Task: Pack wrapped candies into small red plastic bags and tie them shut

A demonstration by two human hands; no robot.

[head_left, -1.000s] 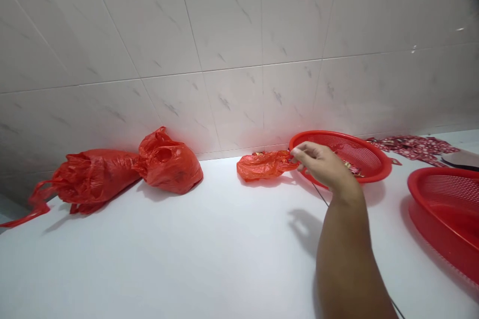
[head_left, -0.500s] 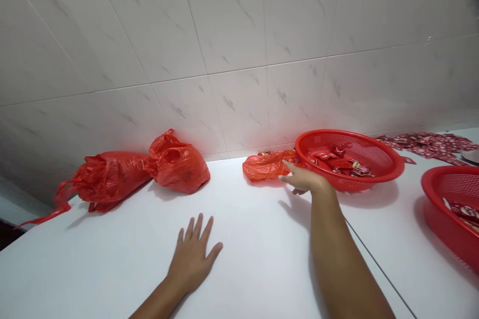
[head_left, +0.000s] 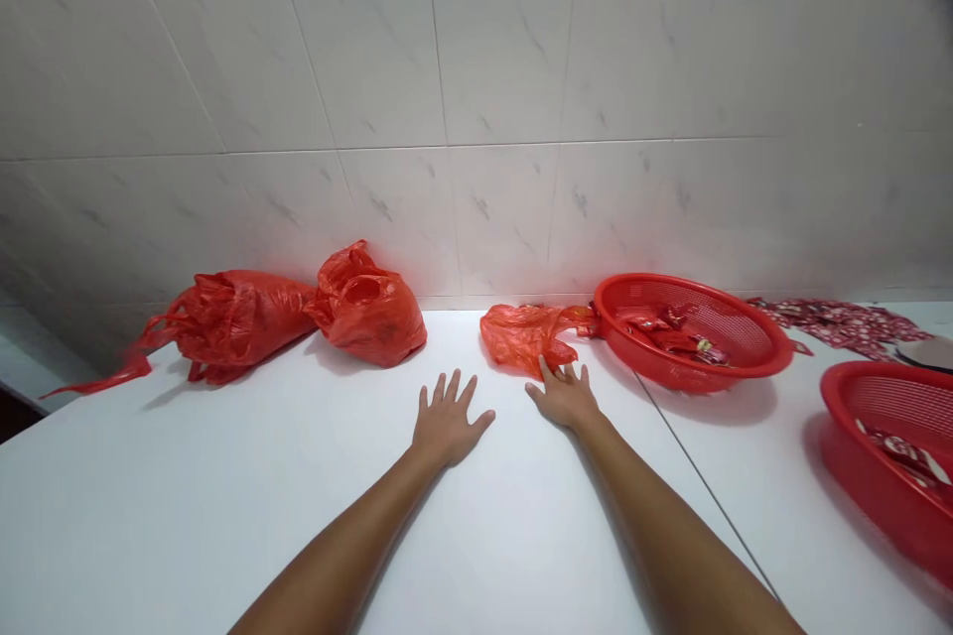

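1. Red plastic bag (head_left: 521, 337) lies crumpled on the white counter (head_left: 223, 496) at 12 o'clock from my hands, against the foot of the marble-look tiled wall (head_left: 506, 69).
2. My right hand (head_left: 564, 399) is open with the fingers spread, and its fingertips (head_left: 547, 369) touch the lower edge of the bag without gripping it.
3. My left hand (head_left: 448, 422) is open too, palm down and flat on the counter, near the bag, not touching it and holding nothing.
4. Red mesh basket (head_left: 692, 372) sits at 1 o'clock, just beside the bag, whose narrow end reaches its rim. Red foil packets (head_left: 666, 329) lie inside.
5. Second red mesh basket (head_left: 885, 526) sits at 3 o'clock, cut off by the edge of the view, with more packets (head_left: 904, 456) inside.
6. Patterned red wrappers (head_left: 841, 325) lie spread flat at 2 o'clock, behind the first basket, with a round grey disc (head_left: 927, 352) near them.
7. Two full red plastic bags (head_left: 364, 313) (head_left: 230, 317) rest against the wall at 10 o'clock, touching each other.
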